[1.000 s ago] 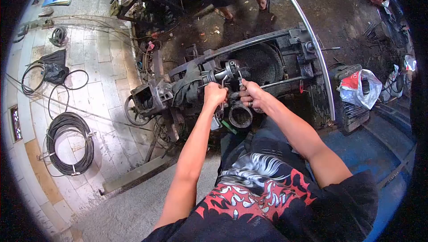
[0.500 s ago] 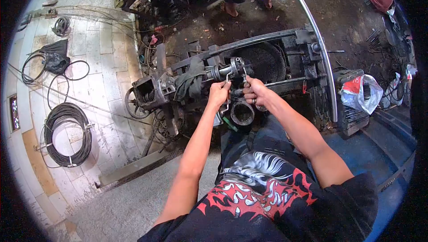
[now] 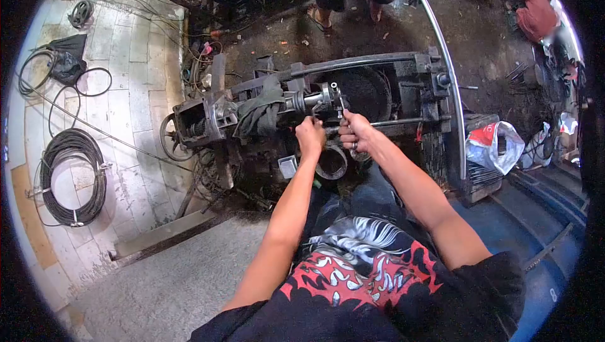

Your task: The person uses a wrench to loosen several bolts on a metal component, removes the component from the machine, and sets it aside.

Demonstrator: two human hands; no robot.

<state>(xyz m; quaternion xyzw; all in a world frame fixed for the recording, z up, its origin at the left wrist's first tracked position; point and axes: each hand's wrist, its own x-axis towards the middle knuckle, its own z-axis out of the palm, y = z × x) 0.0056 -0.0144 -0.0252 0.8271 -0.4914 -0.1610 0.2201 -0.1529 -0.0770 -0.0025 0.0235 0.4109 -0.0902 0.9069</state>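
Note:
My right hand (image 3: 357, 131) is closed around a wrench (image 3: 341, 114), whose upper end meets the machine's shaft head. Beside it, my left hand (image 3: 310, 135) is closed just below the shaft; the bent metal wrench it gripped in the earlier view is mostly hidden now. Both hands are close to the metal shaft head (image 3: 328, 95) with its bolted end. A dark cloth (image 3: 261, 112) drapes over the machine frame (image 3: 359, 65) to the left of the shaft. Below my hands sits a thick metal ring (image 3: 332, 164).
A curved metal bar (image 3: 449, 65) rises at the frame's right end. A white and red sack (image 3: 498, 147) lies on stacked rods. On the left tiles rests a coil of cable (image 3: 74, 178). One person's feet (image 3: 322, 19) stand beyond the frame; another person (image 3: 535, 11) crouches far right.
The view has shifted, so the machine sits slightly farther left. My left hand has turned, and its bent wrench no longer shows plainly. My right hand stays at the shaft with its wrench.

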